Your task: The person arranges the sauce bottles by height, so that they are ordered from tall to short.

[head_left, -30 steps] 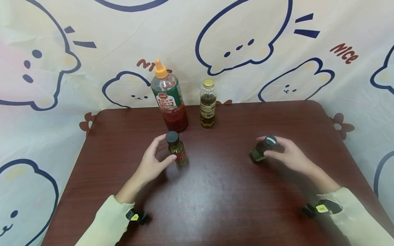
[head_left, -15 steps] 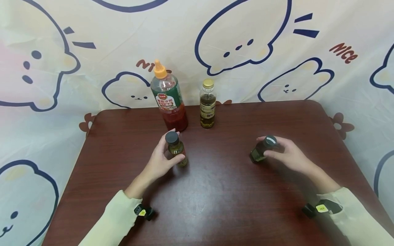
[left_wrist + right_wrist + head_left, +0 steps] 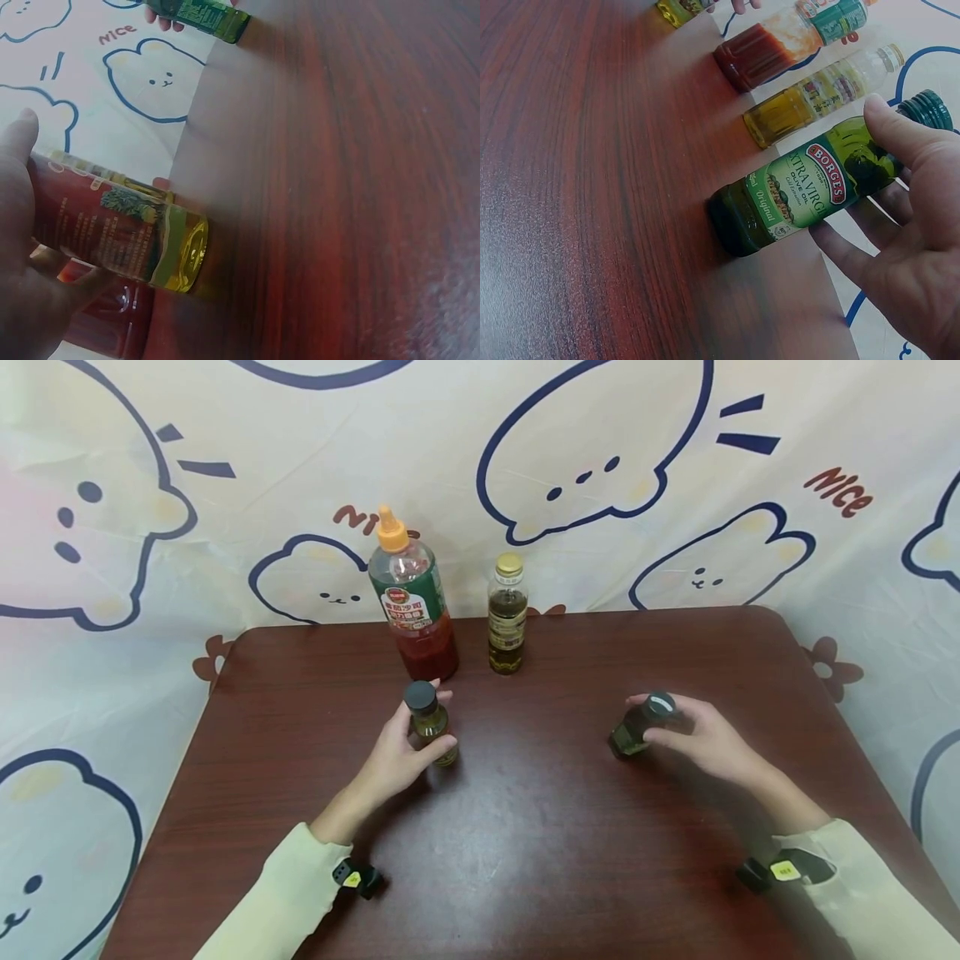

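My left hand (image 3: 397, 756) holds a small bottle of yellow-green oil (image 3: 431, 724) standing on the table, thumb across its near side and fingers behind it. Its cap is dark; in the left wrist view the oil bottle (image 3: 112, 217) shows a red label. On the right side, my right hand (image 3: 708, 743) grips a green olive oil bottle (image 3: 632, 728) with a dark green cap. The right wrist view shows the olive oil bottle (image 3: 802, 184) with its base on the table, thumb on the upper part and fingers beneath.
At the table's back edge stand a large ketchup bottle (image 3: 423, 643) with an orange nozzle and a slim oil bottle (image 3: 507, 627) with a yellow cap. The ketchup bottle is close behind my left hand. A cartoon-print curtain (image 3: 570, 443) hangs behind the brown table (image 3: 525, 827).
My left hand has moved right and forward, closing its fingers round the small oil bottle. The right hand and its olive oil bottle have stayed in place.
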The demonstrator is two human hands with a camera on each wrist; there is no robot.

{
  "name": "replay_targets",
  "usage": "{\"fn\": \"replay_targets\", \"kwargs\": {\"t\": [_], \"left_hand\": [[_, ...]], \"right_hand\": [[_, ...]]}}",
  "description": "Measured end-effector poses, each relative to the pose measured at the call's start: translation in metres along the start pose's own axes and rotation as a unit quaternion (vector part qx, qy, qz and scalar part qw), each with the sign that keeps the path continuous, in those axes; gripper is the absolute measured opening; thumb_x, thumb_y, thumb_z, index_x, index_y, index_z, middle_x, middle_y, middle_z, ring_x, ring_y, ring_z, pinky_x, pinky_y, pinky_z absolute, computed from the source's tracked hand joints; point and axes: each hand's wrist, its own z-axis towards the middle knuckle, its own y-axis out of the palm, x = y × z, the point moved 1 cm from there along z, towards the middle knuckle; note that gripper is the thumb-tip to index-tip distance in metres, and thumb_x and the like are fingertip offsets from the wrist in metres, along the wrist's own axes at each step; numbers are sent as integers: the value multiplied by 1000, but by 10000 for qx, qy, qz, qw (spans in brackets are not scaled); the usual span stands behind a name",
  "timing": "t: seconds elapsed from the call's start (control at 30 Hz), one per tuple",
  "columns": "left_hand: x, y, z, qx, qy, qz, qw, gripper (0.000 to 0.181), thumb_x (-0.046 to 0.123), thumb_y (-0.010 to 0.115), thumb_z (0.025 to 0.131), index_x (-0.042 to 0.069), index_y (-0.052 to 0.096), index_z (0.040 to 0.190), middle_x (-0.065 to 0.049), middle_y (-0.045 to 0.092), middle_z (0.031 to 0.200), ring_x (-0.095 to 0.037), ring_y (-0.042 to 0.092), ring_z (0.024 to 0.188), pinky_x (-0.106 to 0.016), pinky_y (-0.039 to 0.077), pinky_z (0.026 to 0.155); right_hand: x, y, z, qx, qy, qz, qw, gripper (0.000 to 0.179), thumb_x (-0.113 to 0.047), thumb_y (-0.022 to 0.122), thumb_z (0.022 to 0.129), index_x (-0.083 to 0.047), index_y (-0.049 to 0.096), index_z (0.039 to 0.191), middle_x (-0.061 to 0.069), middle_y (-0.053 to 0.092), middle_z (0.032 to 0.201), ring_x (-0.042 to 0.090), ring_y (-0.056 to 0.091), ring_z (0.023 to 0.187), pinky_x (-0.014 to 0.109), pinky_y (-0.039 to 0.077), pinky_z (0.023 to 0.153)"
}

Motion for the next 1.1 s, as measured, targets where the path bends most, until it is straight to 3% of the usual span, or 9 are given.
{"fn": "replay_targets", "kwargs": {"t": [0.33,0.8,1.1], "left_hand": [[1,-3,2,-219,42,321,9992,45,3,76,91,6,53,130,-12,66,124,-26,62,118,-51,51,98],[7,-4,2,-387,-126,410,9983,45,5,75,92,8,51,129,-12,65,122,-27,63,116,-52,54,94],[16,-1,9,-514,-31,328,9981,45,3,75,91,6,51,129,-13,65,123,-28,63,117,-50,56,93]], "right_hand": [[0,0,0,0,7,28,10000,45,-10,73,95,-11,62,138,-1,63,137,10,56,125,15,43,100],[0,0,1,-11,53,-20,10000,45,-11,73,95,-12,61,139,-3,63,138,10,55,126,16,42,101],[0,-1,0,-7,-4,-22,10000,46,-10,73,95,-9,61,139,-1,64,137,9,56,126,14,42,101]]}}
